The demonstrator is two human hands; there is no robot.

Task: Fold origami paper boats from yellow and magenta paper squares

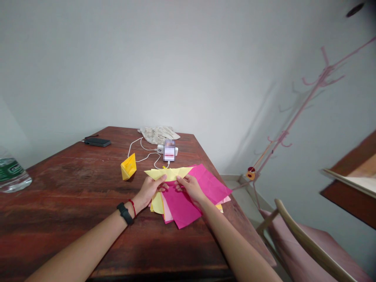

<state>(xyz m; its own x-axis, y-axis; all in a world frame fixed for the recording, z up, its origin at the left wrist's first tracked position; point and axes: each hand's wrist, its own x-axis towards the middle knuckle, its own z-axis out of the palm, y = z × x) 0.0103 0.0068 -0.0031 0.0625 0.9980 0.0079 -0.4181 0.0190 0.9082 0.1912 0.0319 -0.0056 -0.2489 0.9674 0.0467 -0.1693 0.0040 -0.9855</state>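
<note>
Between my two hands is a folded pale yellow paper (169, 173), long and flat with pointed ends. My left hand (151, 189) pinches its lower edge left of the middle, thumb on top. On the other side, my right hand (189, 186) pinches the same edge, its thumb near the centre. Under both hands lies a loose stack of coloured paper, with a magenta sheet (183, 207) on top and pink and yellow edges showing beneath. To the left stands a folded yellow paper boat (128, 167), apart from my hands.
On the wooden table (73, 203), a phone (169, 150) with white cables stands beyond the paper. A crumpled cloth (158, 134) is behind it, and a dark power bank (97, 141) lies far left. A water bottle (13, 172) is at the left; a chair (293, 235) stands right.
</note>
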